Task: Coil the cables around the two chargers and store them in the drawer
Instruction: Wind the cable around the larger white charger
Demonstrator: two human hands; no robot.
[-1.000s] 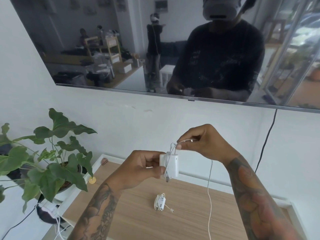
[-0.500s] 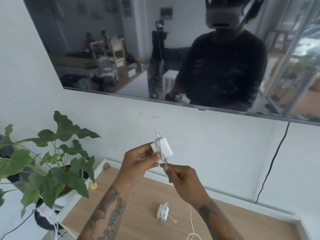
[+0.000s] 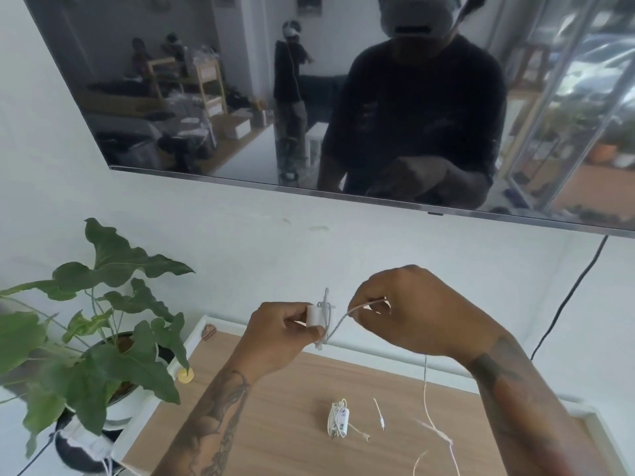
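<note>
Wooden table below — right hand now raised, pulling cable.

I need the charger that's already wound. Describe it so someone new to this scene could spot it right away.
Start at the wooden surface below the wall screen. The coiled charger lies near its middle, below the left hand and right hand. Unlike the held charger, its cable is bundled tight and nobody touches it.

Your charger looks smooth white plastic, faintly glossy; its cable thin, white, rubbery. Second charger near you, same white plastic. Tabletop matt pale wood grain, white smooth rim. Far screen glossy, mirror-like. Left plant leaves waxy.
</note>
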